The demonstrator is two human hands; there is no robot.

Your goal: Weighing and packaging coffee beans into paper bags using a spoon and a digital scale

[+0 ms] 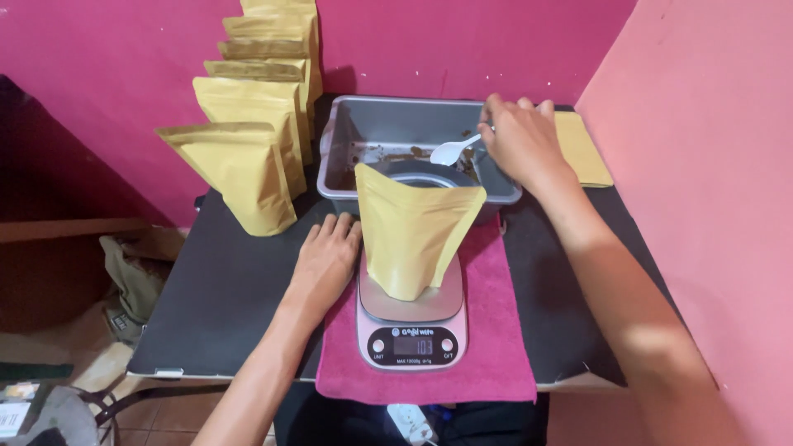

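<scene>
Open kraft pouch (415,235) upright on scale (411,318), likely light, soft-walled and tippy, best steadied low at its side; left hand (326,260) flat beside it, right hand (519,140) clenched on white spoon (453,151).

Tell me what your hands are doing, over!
Left hand flat beside the pouch on the scale. Right hand holds a spoon over the tub. Nothing blocking.

Open tan stand-up pouch (415,235) upright on the kitchen scale (410,318), whose small dark display (413,345) sits on its front edge. Row of sealed tan pouches (256,116) along the left wall. Flat tan pouches (582,149) at back right.
</scene>
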